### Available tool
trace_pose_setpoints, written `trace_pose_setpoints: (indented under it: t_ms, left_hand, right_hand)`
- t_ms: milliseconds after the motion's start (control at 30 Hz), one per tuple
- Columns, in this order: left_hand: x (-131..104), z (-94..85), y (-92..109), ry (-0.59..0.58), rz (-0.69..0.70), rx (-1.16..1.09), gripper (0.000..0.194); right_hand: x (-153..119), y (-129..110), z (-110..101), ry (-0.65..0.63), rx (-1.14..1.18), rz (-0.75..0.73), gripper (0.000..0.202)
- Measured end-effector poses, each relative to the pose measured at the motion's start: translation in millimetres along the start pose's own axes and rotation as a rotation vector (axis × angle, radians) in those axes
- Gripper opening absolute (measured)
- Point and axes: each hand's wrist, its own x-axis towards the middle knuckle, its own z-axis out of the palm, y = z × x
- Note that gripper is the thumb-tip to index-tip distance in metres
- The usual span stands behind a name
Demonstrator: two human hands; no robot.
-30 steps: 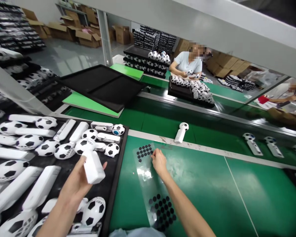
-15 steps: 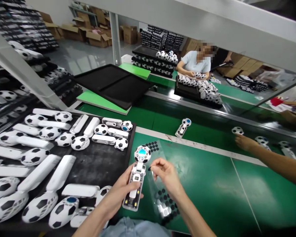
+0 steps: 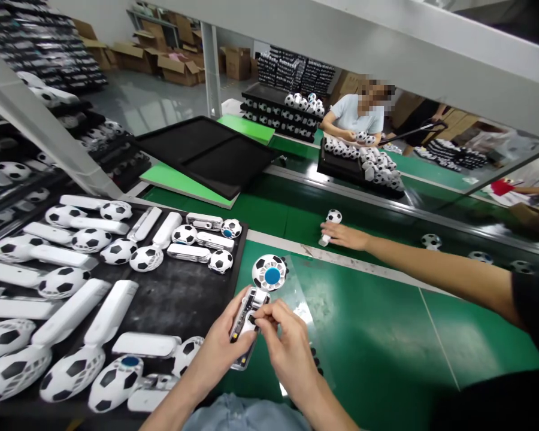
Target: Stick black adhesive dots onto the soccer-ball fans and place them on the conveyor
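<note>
My left hand (image 3: pixel 220 335) is wrapped round the handle of a football-headed device (image 3: pixel 265 266). The handle's open side faces up and shows its inner parts; the black-and-white ball head with a blue disc points away from me. Over the handle's middle, my right hand (image 3: pixel 287 344) pinches a small black pad (image 3: pixel 252 319) against or just above the white inner part; I cannot tell whether it touches. Partly hidden under my right hand, a clear sheet (image 3: pixel 303 278) with round black pads (image 3: pixel 315 360) lies on the green table.
On my left, a black tray (image 3: pixel 179 299) holds several football-headed devices (image 3: pixel 90 240). A co-worker's hand (image 3: pixel 345 235) reaches from the right onto another device (image 3: pixel 333 216) on the green belt (image 3: pixel 291 209). Farther back are a black tray (image 3: pixel 206 149) on green boards and a seated person (image 3: pixel 354 114).
My right hand has carried the black pad left onto the handle's middle. The device has tilted and its head has turned. A co-worker's arm has reached left to the device on the belt.
</note>
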Motion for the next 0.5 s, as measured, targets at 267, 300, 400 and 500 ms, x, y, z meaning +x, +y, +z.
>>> trace_pose_setpoints:
  t_ms: [267,300,400,500]
  left_hand:
    - [0,-3.4,-6,-0.012,0.026,0.100,0.065]
    - [0,-3.0,-5,-0.012,0.029,0.096,0.066]
    - [1,-1.8,0,-0.018,0.021,0.116,0.068]
    - [1,-0.7,6,-0.018,0.001,0.132,0.069]
  right_hand:
    - [0,-3,4,-0.005,-0.079,-0.006,0.017]
    - [0,-3,5,-0.008,-0.084,-0.012,0.017]
    - [0,-3,5,-0.009,-0.089,-0.019,0.018]
    - [0,-3,5,0.004,-0.090,-0.021,0.019]
